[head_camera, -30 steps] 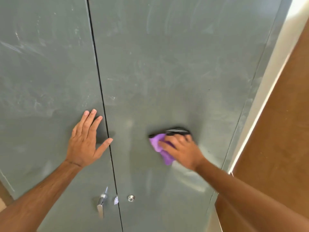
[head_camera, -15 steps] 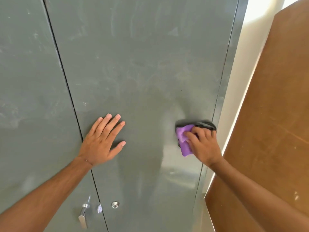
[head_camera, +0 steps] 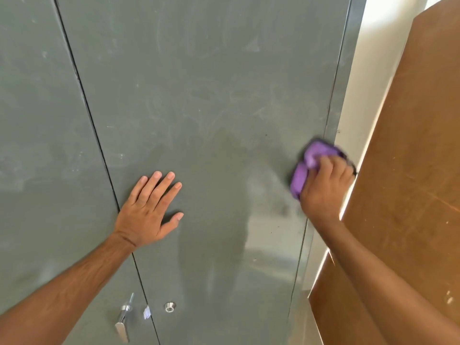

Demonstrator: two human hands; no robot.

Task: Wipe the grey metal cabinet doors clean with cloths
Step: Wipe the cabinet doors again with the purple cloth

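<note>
Two grey metal cabinet doors fill the view, the right door [head_camera: 211, 95] smeared with pale streaks, the left door [head_camera: 37, 120] beyond a dark seam. My left hand [head_camera: 149, 212] lies flat with fingers spread on the right door, just right of the seam. My right hand [head_camera: 323, 188] grips a bunched purple cloth [head_camera: 311, 160] with a dark edge and presses it against the door's right edge, about level with my left hand.
A silver lever handle [head_camera: 123, 319] hangs low on the left door, with a round lock [head_camera: 170, 307] beside it on the right door. A brown wooden board [head_camera: 410, 170] leans close at the right, past a strip of white wall [head_camera: 368, 70].
My right hand has swept the cloth rightward from the door's middle to its right edge and slightly up. My left hand shifted from the left door across the seam onto the right door.
</note>
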